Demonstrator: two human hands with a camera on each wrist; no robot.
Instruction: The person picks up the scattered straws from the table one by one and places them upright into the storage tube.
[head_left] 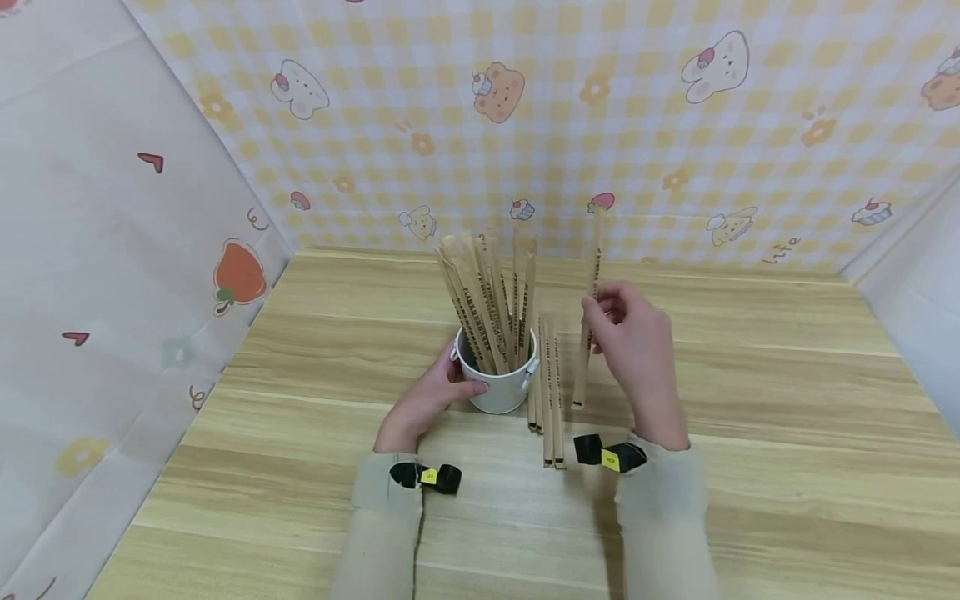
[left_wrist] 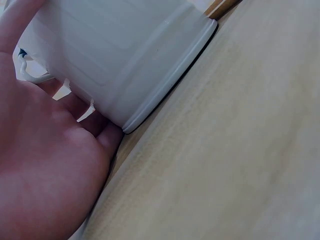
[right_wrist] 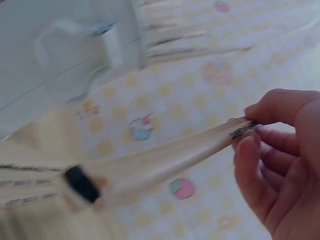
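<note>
A small white metal bucket (head_left: 501,392) stands upright on the table, with several brown paper-wrapped straws (head_left: 491,308) leaning in it. My left hand (head_left: 429,398) holds the bucket from its left side, thumb across the front; in the left wrist view the fingers (left_wrist: 95,122) curl round behind its wall (left_wrist: 115,55). To the right of the bucket, my right hand (head_left: 630,329) pinches one paper-wrapped straw (head_left: 581,367) between thumb and fingers. That straw stands nearly upright, its dark-marked end (right_wrist: 82,184) down. Several more wrapped straws (head_left: 551,400) lie between the bucket and my right hand.
The wooden table (head_left: 787,500) extends to both sides and toward me. A yellow-checked cloth (head_left: 600,125) with cartoon prints hangs behind it. White printed cloth (head_left: 112,208) hangs on the left. Each wrist wears a black strap (head_left: 611,456).
</note>
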